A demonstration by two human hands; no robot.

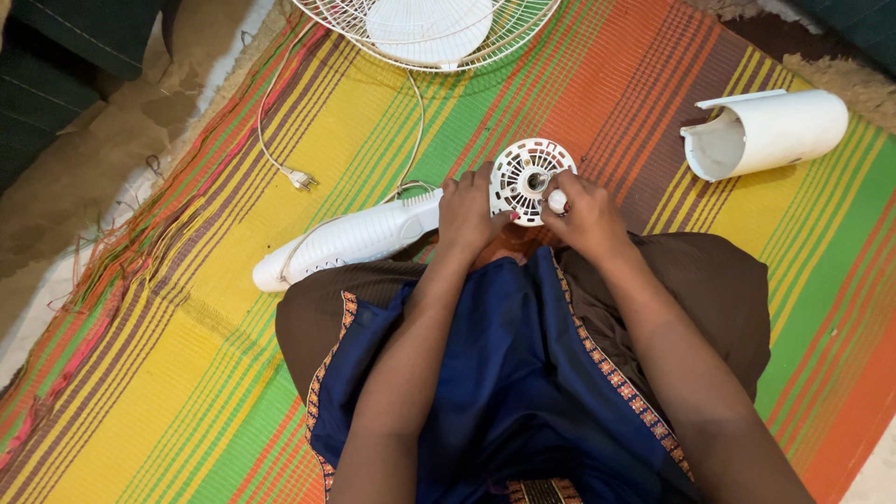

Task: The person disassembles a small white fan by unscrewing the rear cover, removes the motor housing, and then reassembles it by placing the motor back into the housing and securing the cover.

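Both hands were closed on the round white fan motor housing [530, 179], held over the lap at the near edge of the striped mat [187, 373]: left hand [467, 217] gripping its left rim, right hand [585, 217] pinching a small white knob [557, 200] on its right side. The fan's white stand column [350, 241] ran off leftward across the mat. A wire fan guard [425, 33], a white curved cover [765, 133] and the power plug [301, 178] lay apart beyond.

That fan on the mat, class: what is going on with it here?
A seated person holds the white fan motor housing over their lap, left hand gripping its side, right hand at a small white knob. The fan stand, wire grille, plug and a white tube cover lie on the striped mat.
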